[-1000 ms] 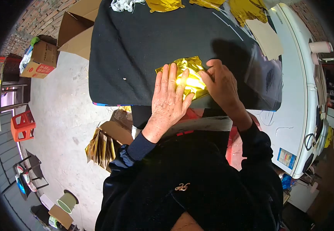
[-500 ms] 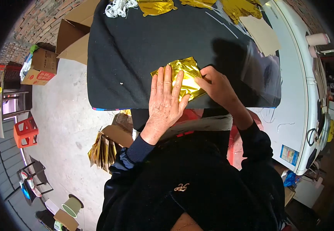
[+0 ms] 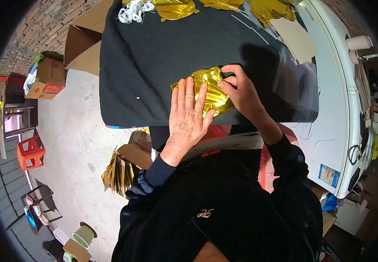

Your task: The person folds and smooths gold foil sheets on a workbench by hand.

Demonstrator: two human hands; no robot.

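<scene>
A shiny, creased piece of gold foil (image 3: 213, 94) lies flat near the front edge of the black-covered table (image 3: 154, 52). My left hand (image 3: 185, 113) rests on its left part, palm down with fingers stretched out, hiding what is beneath. At the foil's upper right corner, my right hand (image 3: 243, 94) has thumb and index finger closed on the edge in a pinch. Farther back on the cloth are more flat gold foil pieces (image 3: 176, 8) and a bundle of white string (image 3: 135, 11).
Clear plastic sheets (image 3: 295, 87) and a beige card (image 3: 291, 39) lie at the table's right. A white appliance (image 3: 335, 100) stands beyond. On the floor to the left are cardboard boxes (image 3: 86, 50), a red stool (image 3: 32, 152) and a box of folded gold foil (image 3: 118, 174).
My right hand has moved up along the foil's right edge to its upper corner, thumb and index finger now pinching there. The left hand stays flat in nearly the same place.
</scene>
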